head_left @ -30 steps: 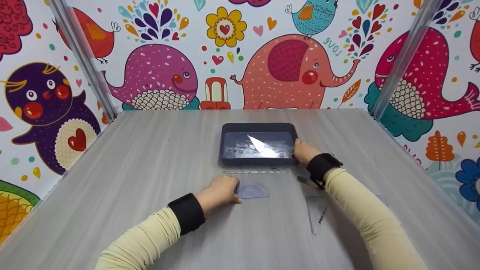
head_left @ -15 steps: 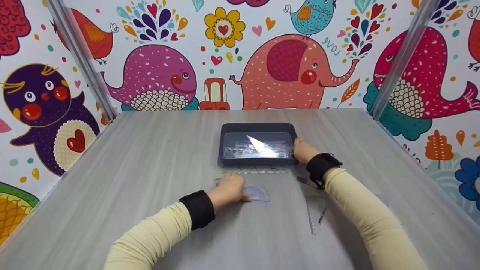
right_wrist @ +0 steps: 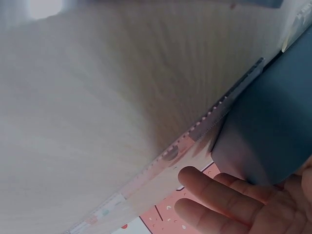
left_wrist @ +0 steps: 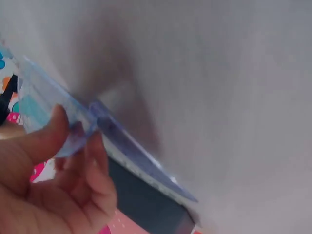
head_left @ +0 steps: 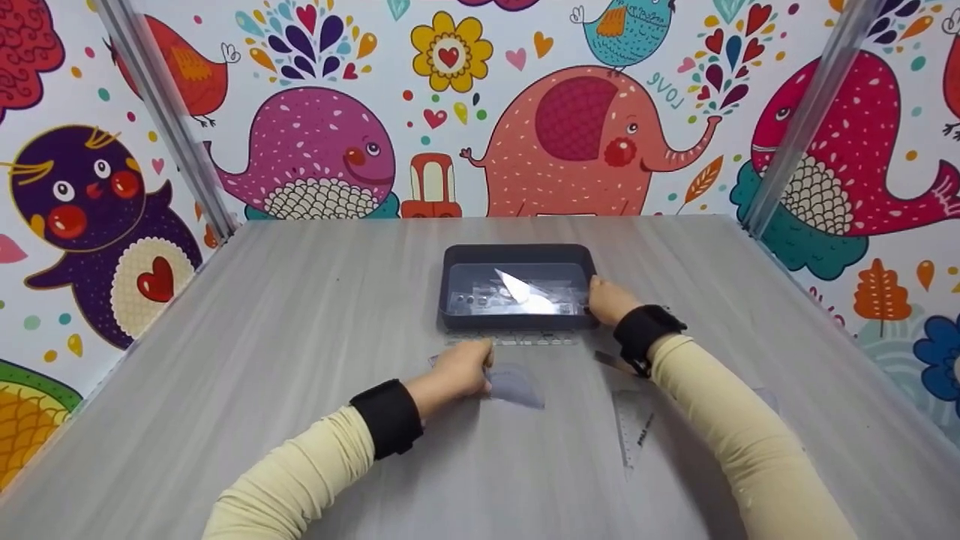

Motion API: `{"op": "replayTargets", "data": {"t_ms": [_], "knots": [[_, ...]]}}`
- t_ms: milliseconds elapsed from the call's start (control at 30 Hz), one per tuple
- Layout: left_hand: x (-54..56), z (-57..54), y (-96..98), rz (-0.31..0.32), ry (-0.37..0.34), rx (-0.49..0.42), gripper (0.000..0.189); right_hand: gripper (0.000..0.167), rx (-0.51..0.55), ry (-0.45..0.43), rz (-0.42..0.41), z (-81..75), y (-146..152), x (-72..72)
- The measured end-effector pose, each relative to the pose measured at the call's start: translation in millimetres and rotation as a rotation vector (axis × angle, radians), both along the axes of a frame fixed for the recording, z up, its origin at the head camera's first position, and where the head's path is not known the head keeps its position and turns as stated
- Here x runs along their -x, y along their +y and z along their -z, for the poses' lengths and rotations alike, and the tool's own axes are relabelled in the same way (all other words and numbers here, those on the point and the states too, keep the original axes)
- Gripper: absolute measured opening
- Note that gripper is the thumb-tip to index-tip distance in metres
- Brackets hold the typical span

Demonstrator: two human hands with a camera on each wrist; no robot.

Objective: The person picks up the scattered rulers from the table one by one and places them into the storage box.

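My left hand [head_left: 459, 369] pinches a clear bluish protractor [head_left: 517, 386] between thumb and fingers. The protractor is tilted; in the left wrist view its near part [left_wrist: 44, 105] shows beside the thumb, with a longer bluish edge [left_wrist: 146, 153] beyond the fingers. At the right end of a dark grey tray [head_left: 517, 322], my right hand [head_left: 611, 301] holds the wall. In the right wrist view some of that hand's fingers [right_wrist: 219, 197] stretch out loosely past the tray's corner, and those on the far side are hidden. Clear, shiny flat pieces lie inside the tray.
A clear ruler [head_left: 517, 341] lies along the tray's front. Right of the protractor are a narrow dark strip [head_left: 613, 364] and a clear set square [head_left: 634, 427], partly covered by the right arm. Patterned walls [head_left: 315, 157] enclose the grey table [head_left: 300, 300].
The left hand moved right along the protractor, then took hold of it and tilted it up. The right hand and the tray have stayed in place.
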State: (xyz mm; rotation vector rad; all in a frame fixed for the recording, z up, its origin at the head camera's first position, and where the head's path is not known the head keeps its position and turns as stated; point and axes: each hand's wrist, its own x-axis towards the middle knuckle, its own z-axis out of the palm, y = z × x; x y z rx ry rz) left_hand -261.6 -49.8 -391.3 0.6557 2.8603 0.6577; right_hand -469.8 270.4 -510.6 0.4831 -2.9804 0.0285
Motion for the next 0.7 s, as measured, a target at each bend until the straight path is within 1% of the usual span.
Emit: {"op": "replayTargets", "data": {"t_ms": [33,100,133,167,200,267,300,333,367,400,467,500,533,567,600,633,700], "knots": [[1.4,-2.9,-2.2,0.008,-0.016,-0.035,0.027,0.042,-0.002,0.027,-0.014,5.6,3.2,4.8],[5.3,-10.2,-6.5,0.013,-0.033,-0.115,0.023,0.042,-0.009,0.020,-0.015,15.8,10.0,14.9],[7.9,-14.4,-8.4,0.005,-0.028,-0.160,0.021,0.043,-0.004,0.017,-0.012,20.0,12.5,18.7],[11.2,-18.7,-10.1,-0.010,-0.017,-0.212,0.019,0.044,-0.012,-0.006,-0.007,24.1,15.6,24.6],[15.4,-23.2,-11.4,-0.033,0.003,-0.266,0.017,0.045,-0.011,-0.002,-0.004,28.7,17.7,29.5],[25.3,-31.8,-12.3,-0.091,0.097,-0.341,0.014,0.046,-0.006,-0.002,0.012,34.9,21.4,36.3],[30.9,-35.4,-12.0,-0.125,0.144,-0.368,0.013,0.045,0.002,0.015,0.016,40.3,23.5,41.4],[36.7,-37.9,-11.2,-0.154,0.202,-0.382,0.013,0.045,-0.004,0.005,0.026,46.3,26.8,48.4],[43.0,-39.4,-10.1,-0.182,0.251,-0.383,0.014,0.046,-0.009,-0.011,0.042,55.5,31.1,58.7],[49.6,-39.9,-8.7,-0.195,0.321,-0.363,0.014,0.047,0.000,0.008,0.048,69.5,37.0,71.2],[64.3,-38.1,-5.5,-0.196,0.473,-0.280,0.015,0.050,-0.002,0.001,0.062,108.5,56.7,109.4],[71.6,-37.1,-3.5,-0.198,0.532,-0.224,0.015,0.051,-0.002,-0.006,0.066,120.7,62.8,121.4],[79.1,-35.6,-1.5,-0.196,0.596,-0.162,0.015,0.051,0.000,-0.003,0.063,126.3,65.9,126.5],[86.4,-34.0,0.6,-0.193,0.658,-0.097,0.015,0.051,0.008,0.002,0.063,124.5,64.7,124.4],[93.0,-32.1,3.1,-0.190,0.718,-0.032,0.014,0.051,0.014,0.002,0.059,116.4,60.4,116.5],[99.1,-30.0,5.7,-0.186,0.759,0.025,0.012,0.050,0.006,0.006,0.049,101.3,52.4,101.5],[106.5,-26.3,11.3,-0.177,0.767,0.118,0.010,0.047,0.009,-0.036,0.055,43.0,20.8,44.8]]}}
